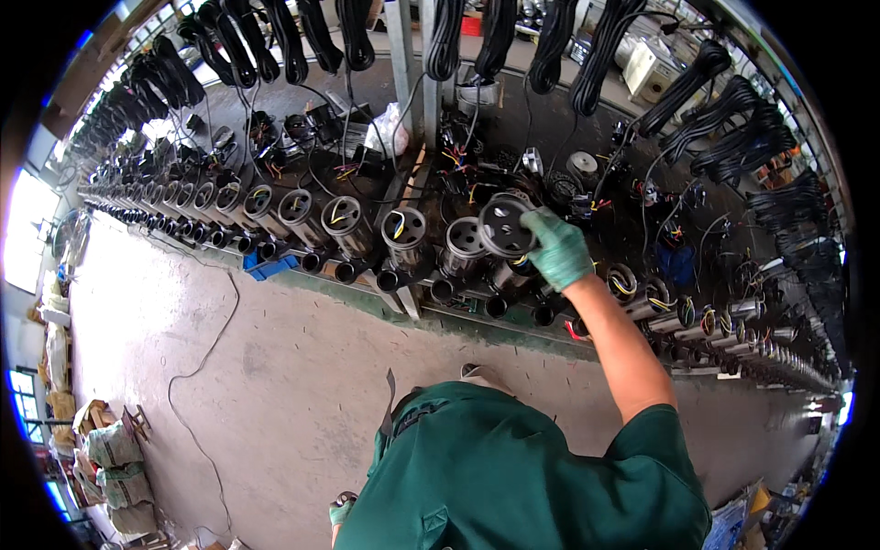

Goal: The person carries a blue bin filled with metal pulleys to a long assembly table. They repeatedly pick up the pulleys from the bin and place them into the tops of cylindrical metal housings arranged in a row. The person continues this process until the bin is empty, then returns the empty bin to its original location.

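Note:
My right hand point(559, 247), in a green glove, reaches out over the long workbench and grips a round dark end cap point(506, 226) with several holes. The cap hangs just above a metal motor cylinder point(465, 244) standing in the row. Beside it stands another cylinder point(404, 235) with coloured wires showing in its open top. My left hand point(342, 509), also gloved, hangs low by my side at the bottom edge, mostly hidden by my green shirt; its fingers cannot be made out.
A long row of motor cylinders point(275, 211) runs along the bench point(477, 316) from far left to far right. Coiled black cables point(715, 115) hang above it. Loose parts and wires litter the bench top. A thin cable point(197, 367) trails over the concrete floor; sacks point(115, 458) lie lower left.

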`<state>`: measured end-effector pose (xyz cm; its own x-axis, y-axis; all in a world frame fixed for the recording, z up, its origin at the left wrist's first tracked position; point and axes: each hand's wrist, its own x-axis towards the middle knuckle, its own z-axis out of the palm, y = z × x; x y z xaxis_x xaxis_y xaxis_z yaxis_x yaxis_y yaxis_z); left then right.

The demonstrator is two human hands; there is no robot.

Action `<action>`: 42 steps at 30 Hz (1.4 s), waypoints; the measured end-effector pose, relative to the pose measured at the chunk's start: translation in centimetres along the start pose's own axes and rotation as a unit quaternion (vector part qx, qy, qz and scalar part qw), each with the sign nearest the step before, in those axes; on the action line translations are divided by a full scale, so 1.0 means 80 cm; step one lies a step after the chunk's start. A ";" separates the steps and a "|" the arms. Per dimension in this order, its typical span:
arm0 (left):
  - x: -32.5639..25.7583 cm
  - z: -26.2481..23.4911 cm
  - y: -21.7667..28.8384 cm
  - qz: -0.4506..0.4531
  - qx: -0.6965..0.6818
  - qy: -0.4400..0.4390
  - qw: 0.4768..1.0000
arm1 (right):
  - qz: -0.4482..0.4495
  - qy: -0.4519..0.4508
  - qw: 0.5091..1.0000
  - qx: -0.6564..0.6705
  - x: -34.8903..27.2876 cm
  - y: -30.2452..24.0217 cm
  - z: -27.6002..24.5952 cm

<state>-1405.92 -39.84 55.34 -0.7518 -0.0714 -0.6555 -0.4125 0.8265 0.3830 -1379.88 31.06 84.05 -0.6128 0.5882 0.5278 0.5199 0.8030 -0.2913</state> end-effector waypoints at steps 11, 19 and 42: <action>0.016 -0.014 0.047 0.030 0.020 -0.016 0.999 | 0.078 -0.136 0.986 -0.062 -0.099 0.032 0.034; 0.032 -0.015 0.077 0.059 0.020 -0.042 0.997 | 0.102 -0.022 0.992 -0.071 -0.119 0.032 -0.024; -0.256 -0.009 0.615 0.452 -0.098 -0.496 0.735 | 0.295 -0.159 0.876 0.346 -0.104 -0.066 -0.069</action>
<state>-1411.24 1.89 88.10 -0.0590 0.9802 -0.1891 -0.1151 0.1815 0.9766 -1374.24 21.38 85.60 -0.5511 0.8289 -0.0956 0.3841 0.1503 -0.9110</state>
